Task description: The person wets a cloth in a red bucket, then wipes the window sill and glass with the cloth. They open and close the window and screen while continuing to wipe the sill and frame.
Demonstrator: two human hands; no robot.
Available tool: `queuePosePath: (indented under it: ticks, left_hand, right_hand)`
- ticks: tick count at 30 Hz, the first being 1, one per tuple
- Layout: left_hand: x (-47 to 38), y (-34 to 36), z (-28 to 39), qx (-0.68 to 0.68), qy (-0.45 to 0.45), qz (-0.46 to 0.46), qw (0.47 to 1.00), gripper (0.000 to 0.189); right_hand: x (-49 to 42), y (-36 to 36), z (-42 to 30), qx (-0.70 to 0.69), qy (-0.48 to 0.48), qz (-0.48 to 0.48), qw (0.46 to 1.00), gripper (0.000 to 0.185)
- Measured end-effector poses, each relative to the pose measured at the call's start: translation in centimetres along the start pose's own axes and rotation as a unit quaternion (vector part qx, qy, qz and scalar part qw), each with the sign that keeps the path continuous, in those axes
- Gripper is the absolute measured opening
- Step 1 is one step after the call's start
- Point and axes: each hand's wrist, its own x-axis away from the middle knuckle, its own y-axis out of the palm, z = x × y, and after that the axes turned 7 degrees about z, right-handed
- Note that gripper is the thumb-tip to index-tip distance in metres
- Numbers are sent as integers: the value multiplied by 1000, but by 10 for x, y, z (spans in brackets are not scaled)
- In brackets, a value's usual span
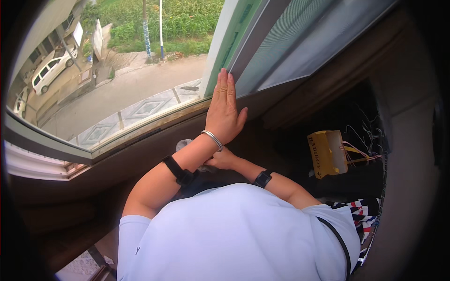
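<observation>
My left hand (223, 112) is raised with its palm towards the sliding window sash, its fingertips at the grey sash frame (258, 35). Its fingers are straight and its thumb stands apart; it holds nothing. A silver bangle (213, 139) circles that wrist. Lower down, my right hand (225, 159) grips a grey cloth (183, 143) below the window's bottom rail. My left forearm crosses in front and hides part of this hand and the cloth. The window track (151, 131) runs below the opening and looks worn and dirty.
An outward-swung window pane frame (49, 138) stands at the left. At the right, a yellow paper bag (321, 154) with writing hangs by a wire rack (383, 182), above striped fabric (365, 210). Brown curtain-like fabric (337, 73) lies along the right. A tiled ledge (147, 107) and road are outside.
</observation>
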Motion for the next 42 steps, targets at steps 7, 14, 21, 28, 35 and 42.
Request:
queuePosePath:
  ticks: [7, 14, 21, 28, 35, 42]
  left_hand:
    - [-1, 7, 4, -5, -11, 21, 1000, 105]
    - [41, -45, -3, -20, -51, -21, 998, 70]
    - [157, -200, -29, -119, -276, 110, 947, 30]
    - [230, -301, -62, 30, -412, 179, 893, 22]
    - [259, -412, -105, 37, -393, -26, 918, 18]
    - [246, -431, -129, 101, -392, -106, 908, 18]
  right_hand:
    - [7, -19, 27, -54, 53, 30, 997, 37]
    - [-9, -39, 9, -69, 128, -66, 987, 48]
    - [-31, -89, -74, 95, -49, 203, 973, 61]
    - [-114, 1, -88, 262, -12, 397, 880, 58]
    - [-125, 55, -122, 289, 20, 402, 869, 42]
    - [-138, 184, -237, 226, -58, 340, 911, 36]
